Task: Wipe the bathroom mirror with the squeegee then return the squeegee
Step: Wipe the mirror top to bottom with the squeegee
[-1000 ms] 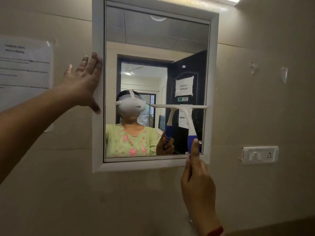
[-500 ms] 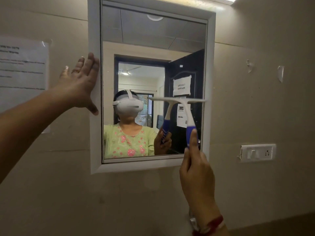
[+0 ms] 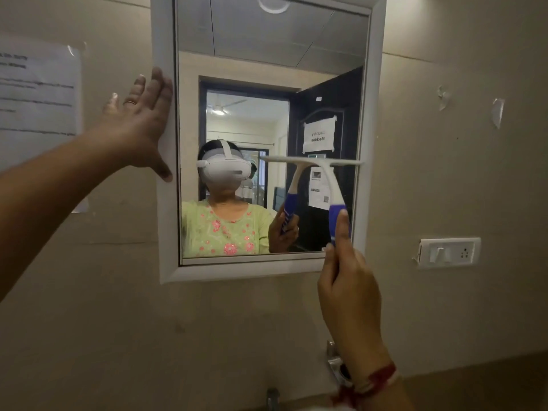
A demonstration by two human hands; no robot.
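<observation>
Both hands busy: my right hand (image 3: 350, 295) clasps the light, stiff squeegee (image 3: 332, 185) by its blue handle; my left hand (image 3: 139, 129) lies flat, splayed on the mirror (image 3: 267, 69) frame's left edge.

Squeegee (image 3: 329, 185) white, handle blue; mirror (image 3: 166, 40) frame white; wall (image 3: 444, 173) beige, perhaps tiled.

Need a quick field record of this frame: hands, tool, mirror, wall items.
left hand: open, flat against the mirror's left frame edge
right hand: gripping the squeegee handle from below
squeegee: blade horizontal against the glass, right half of the mirror, about mid-height
mirror: white-framed, mounted on a beige wall
paper notice: taped to the wall left of the mirror
switch plate: on the wall right of the mirror, low
</observation>
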